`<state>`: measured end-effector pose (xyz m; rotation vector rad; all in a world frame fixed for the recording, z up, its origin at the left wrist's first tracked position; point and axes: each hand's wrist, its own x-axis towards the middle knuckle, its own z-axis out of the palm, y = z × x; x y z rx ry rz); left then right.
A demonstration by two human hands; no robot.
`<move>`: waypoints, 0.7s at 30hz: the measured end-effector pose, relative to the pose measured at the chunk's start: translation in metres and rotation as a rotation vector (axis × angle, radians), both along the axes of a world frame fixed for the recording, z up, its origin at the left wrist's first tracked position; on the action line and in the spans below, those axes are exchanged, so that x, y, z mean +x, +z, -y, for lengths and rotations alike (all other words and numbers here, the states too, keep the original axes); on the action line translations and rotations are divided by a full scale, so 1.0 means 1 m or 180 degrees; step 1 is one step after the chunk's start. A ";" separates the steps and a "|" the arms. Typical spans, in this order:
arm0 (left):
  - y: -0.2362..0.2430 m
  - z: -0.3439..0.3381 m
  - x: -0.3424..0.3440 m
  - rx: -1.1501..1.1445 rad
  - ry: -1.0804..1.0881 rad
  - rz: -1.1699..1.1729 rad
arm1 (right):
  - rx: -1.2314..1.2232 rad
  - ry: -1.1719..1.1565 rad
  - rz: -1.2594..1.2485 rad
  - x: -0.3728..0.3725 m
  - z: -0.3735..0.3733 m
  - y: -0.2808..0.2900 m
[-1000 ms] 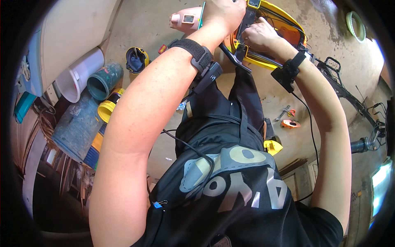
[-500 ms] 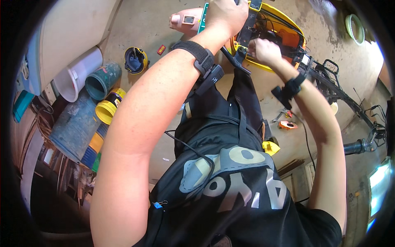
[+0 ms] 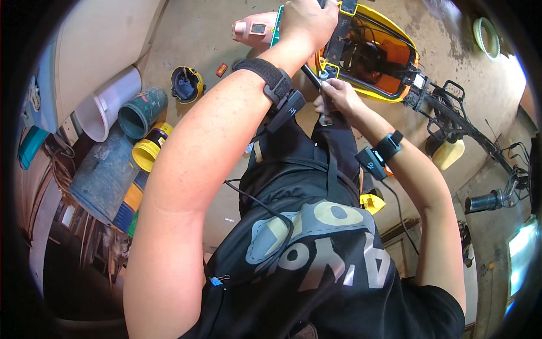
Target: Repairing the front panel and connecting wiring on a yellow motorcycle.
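Near the top of the view, my left hand [image 3: 307,25] is closed beside the black bracket [image 3: 337,42] of a yellow-rimmed machine [image 3: 389,96]. A dark part shows at its fingers, but most of what it grips is hidden. My right hand [image 3: 340,97] pinches a metal wrench [image 3: 325,120] at the machine's near left corner. One wrench end meets a bolt spot on the yellow corner plate [image 3: 330,72]; the other sticks out below my fingers. A black bar [image 3: 309,74] runs beside this hand. Inside the machine's orange-walled opening lie dark parts and cables.
Left of the machine are a pink container [image 3: 255,29], a small red box [image 3: 221,69] and a yellow helmet [image 3: 187,85]. Buckets [image 3: 142,113] and a blue barrel [image 3: 101,175] crowd the left side. A long black frame [image 3: 460,116] stretches right; a pale ring [image 3: 486,39] lies beyond.
My right hand has moved left and down from over the machine's opening to the corner plate, where a wrench now shows in its fingers. My left hand has barely moved.
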<state>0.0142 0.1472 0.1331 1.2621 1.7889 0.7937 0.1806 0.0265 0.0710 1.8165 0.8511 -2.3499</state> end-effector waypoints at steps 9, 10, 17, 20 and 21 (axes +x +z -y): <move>-0.006 0.002 -0.001 0.0013 -0.0012 -0.0075 | 0.3231 0.3199 0.1364 0.043 -0.064 -0.018; -0.006 0.001 0.000 0.0010 -0.0005 -0.0106 | 0.3202 0.3307 0.1307 0.043 -0.069 -0.018; -0.011 0.000 -0.001 -0.0016 0.0027 -0.0161 | 0.3151 0.3762 0.1124 0.035 -0.086 -0.017; -0.011 -0.001 0.001 0.0016 0.0031 -0.0148 | 0.3346 0.3889 0.1102 0.031 -0.091 -0.014; -0.011 -0.001 0.001 0.0007 0.0039 -0.0155 | 0.3406 0.3944 0.1107 0.028 -0.093 -0.013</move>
